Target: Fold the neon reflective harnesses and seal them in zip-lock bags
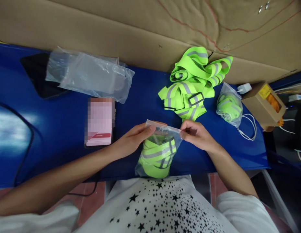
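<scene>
A clear zip bag hangs at the table's front edge, with a rolled neon-yellow reflective strap inside it. My left hand pinches the bag's top left corner, thumb in front. At the top right corner my right hand grips the bag's edge between thumb and curled fingers. The bag's top edge is stretched between both hands. Beyond them lies a loose heap of neon-yellow straps with grey stripes and a black buckle.
Flat clear bags lie at the back left over a black object. A phone is left of my hands. To the right are a filled bag, a white cable and a cardboard box.
</scene>
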Available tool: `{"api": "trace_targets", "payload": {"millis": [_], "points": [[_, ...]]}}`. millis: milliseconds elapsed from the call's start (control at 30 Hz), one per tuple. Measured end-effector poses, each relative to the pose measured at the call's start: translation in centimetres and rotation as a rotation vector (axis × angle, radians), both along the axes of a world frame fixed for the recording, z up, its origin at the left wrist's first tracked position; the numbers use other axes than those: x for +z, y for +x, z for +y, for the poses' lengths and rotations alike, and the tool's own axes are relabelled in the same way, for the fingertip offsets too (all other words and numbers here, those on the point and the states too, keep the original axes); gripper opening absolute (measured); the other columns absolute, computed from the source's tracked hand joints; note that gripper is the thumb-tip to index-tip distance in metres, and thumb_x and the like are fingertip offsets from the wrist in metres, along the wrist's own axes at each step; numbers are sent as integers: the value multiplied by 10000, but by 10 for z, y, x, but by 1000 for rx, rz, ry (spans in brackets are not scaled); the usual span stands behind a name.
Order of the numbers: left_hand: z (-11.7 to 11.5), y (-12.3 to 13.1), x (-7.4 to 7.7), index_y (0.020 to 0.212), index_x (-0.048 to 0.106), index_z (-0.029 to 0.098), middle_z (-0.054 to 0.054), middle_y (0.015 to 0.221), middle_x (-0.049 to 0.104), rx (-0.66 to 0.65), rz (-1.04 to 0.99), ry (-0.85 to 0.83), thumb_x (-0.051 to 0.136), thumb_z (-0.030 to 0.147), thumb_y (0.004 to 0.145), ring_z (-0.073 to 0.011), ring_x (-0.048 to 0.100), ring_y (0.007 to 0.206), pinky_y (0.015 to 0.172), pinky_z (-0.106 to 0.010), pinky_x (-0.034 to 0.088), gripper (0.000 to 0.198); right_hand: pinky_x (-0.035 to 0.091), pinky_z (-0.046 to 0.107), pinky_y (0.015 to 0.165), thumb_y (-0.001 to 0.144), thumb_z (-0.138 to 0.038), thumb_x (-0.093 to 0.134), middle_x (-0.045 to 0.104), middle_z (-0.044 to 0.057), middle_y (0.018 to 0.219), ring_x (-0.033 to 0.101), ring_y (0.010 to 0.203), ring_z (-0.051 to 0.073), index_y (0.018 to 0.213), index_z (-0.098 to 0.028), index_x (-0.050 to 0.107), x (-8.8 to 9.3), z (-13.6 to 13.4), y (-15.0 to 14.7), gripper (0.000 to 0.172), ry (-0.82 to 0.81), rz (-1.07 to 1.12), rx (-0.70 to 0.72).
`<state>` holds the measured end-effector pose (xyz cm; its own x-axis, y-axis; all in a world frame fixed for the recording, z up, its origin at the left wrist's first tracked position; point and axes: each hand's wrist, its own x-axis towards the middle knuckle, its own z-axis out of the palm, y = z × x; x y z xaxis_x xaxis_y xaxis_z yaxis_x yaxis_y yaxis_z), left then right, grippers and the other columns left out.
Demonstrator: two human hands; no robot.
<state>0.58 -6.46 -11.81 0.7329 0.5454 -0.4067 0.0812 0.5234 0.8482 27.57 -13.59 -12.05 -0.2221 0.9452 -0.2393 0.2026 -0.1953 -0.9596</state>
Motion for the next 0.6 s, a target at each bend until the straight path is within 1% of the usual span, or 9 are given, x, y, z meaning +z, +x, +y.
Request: {"api": "trace_targets", "payload": {"millis": [100,167,300,433,500,600], "points": [[-1,0,1,1279,711,255,-45,1307,740,-49,18,152,672,508,968,-233,672,1217,1054,-321,508,403,373,199,532,927,-319,710,548,-45,704,470,595,65,894,-183,645,1,0,-1,155,-16,36,33],[-3,-1,2,1310,684,247,-50,1326,727,-89,26,201,668,484,974,-224,669,1211,1045,-315,513,411,375,200,535,921,-300,706,555,-43,710,471,597,66,913,-182,652,2,-1,-3,130,-15,46,42],[-7,-1,3,1339,649,219,-68,1338,717,-126,22,193,611,462,1010,-221,661,1231,1074,-325,506,411,366,203,543,885,-227,683,534,-50,684,448,590,63,835,-179,627,3,-2,-9,90,16,-13,9],[-10,0,1,1400,603,205,-80,1339,712,-156,8,161,575,450,1028,-216,663,1226,1064,-318,514,445,390,202,570,892,-223,662,564,-37,737,479,634,67,881,-176,639,5,-3,-13,54,45,-41,45],[-11,1,-1,1420,589,205,-80,1331,713,-170,4,151,552,443,1037,-214,663,1218,1054,-315,518,453,383,199,567,882,-198,655,551,-43,719,469,623,63,863,-174,631,6,-4,-14,38,48,-48,59],[-13,2,-3,1393,611,210,-70,1342,704,-166,11,165,503,425,1054,-213,641,1254,1096,-321,490,416,381,200,568,870,-173,638,540,-46,700,464,614,61,830,-172,618,7,-4,-16,45,49,-69,55]]}}
